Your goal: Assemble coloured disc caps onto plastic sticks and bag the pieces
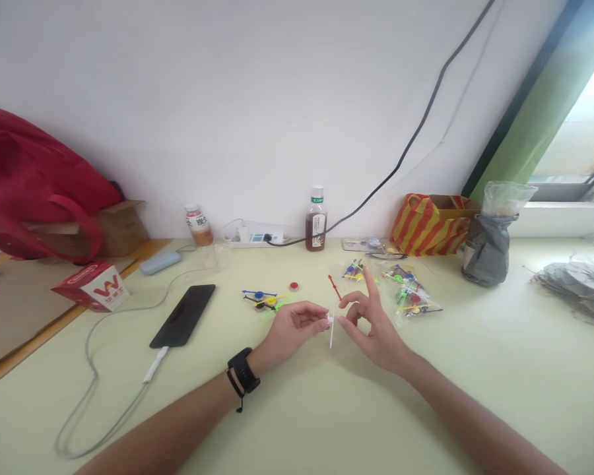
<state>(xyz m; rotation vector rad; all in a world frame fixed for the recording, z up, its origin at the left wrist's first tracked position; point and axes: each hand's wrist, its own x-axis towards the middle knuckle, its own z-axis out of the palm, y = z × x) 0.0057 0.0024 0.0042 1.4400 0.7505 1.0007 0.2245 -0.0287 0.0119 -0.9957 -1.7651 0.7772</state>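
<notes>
My left hand pinches a thin white plastic piece, seen nearly edge-on, between thumb and fingers. Just to its right is my right hand, index finger raised and the other fingers bent, thumb apart from them close to the white piece. Whether it touches that piece I cannot tell. A red arrow shows just beyond the right fingertips. Behind my left hand lie loose blue, black and yellow arrow spinners, with a small round red cap near them.
Clear bags of coloured spinners lie beyond my right hand. A brown drink bottle and a power strip stand by the wall. At left are a charging phone and a red-white box; at right, a grey bag.
</notes>
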